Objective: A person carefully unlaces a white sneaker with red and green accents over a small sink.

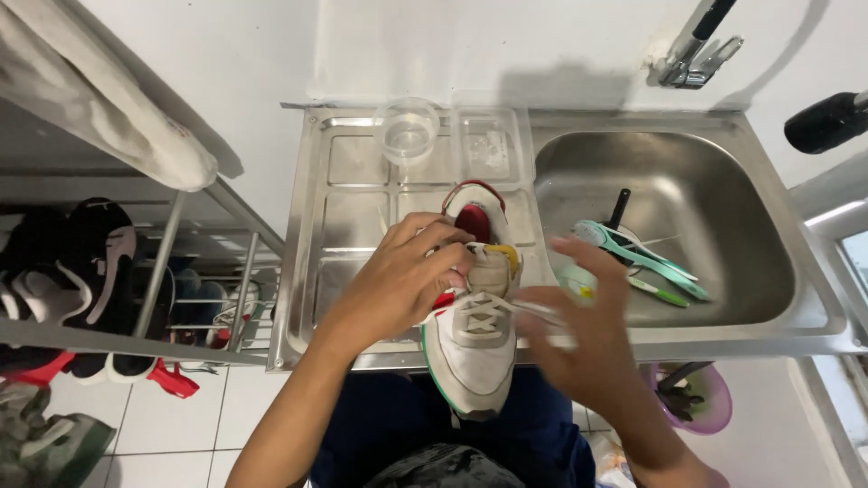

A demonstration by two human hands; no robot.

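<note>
My left hand (411, 276) grips the tongue side of the white sneaker (475, 334) lying on the steel drainboard (348, 194) beside the sink (723, 262), while my blurred right hand (588, 330) pinches its lace (533, 312).

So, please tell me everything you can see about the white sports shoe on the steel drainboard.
The white and beige lace-up sports shoe lies sole down on the steel drainboard, toe toward the person and jutting over the front edge. Its upper looks like fabric with beige overlays; the lining is red, the sole edge green, and there is a yellow patch by the tongue. The laces are crossed and partly loose. The left hand grips it at the opening; the blurred right hand pulls a lace sideways.
</note>
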